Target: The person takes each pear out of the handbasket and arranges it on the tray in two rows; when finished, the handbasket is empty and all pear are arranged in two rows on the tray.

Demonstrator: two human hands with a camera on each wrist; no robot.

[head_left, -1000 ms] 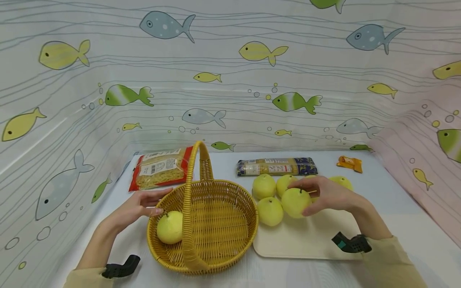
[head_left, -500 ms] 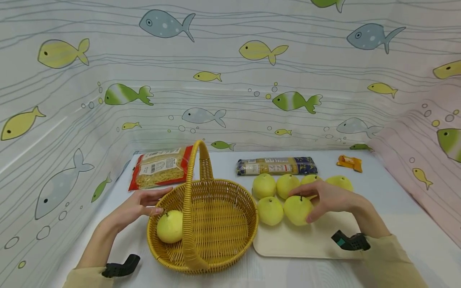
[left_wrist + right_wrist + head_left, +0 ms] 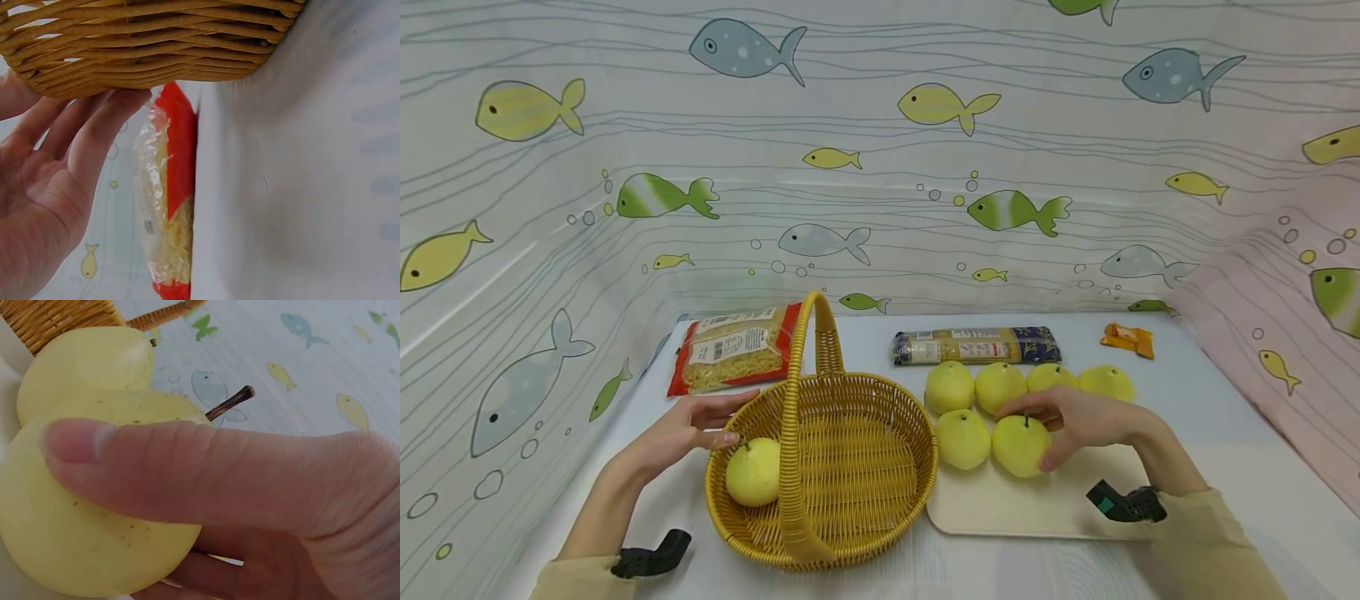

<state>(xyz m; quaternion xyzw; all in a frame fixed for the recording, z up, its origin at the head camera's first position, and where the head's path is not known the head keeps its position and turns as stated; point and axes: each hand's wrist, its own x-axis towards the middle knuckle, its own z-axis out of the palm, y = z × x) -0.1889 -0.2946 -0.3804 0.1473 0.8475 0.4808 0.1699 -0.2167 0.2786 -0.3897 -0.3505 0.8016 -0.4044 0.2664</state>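
Observation:
In the head view my left hand holds the left rim of a wicker basket, its thumb over the rim and its fingers outside. The left wrist view shows those fingers against the woven wall. One yellow pear sits in the basket, left of the tall handle. My right hand grips another pear over the cream tray; in the right wrist view the thumb lies across that pear. Several more pears stand on the tray around it.
Behind the basket lies a red-edged bag of pasta. A long pasta packet lies behind the tray, and a small orange packet sits at the back right. Fish-patterned cloth walls the table at the back and sides.
My right hand has brought its pear lower and slightly nearer on the tray, into the front row. More of the back pears now show. My left hand and the basket have stayed put.

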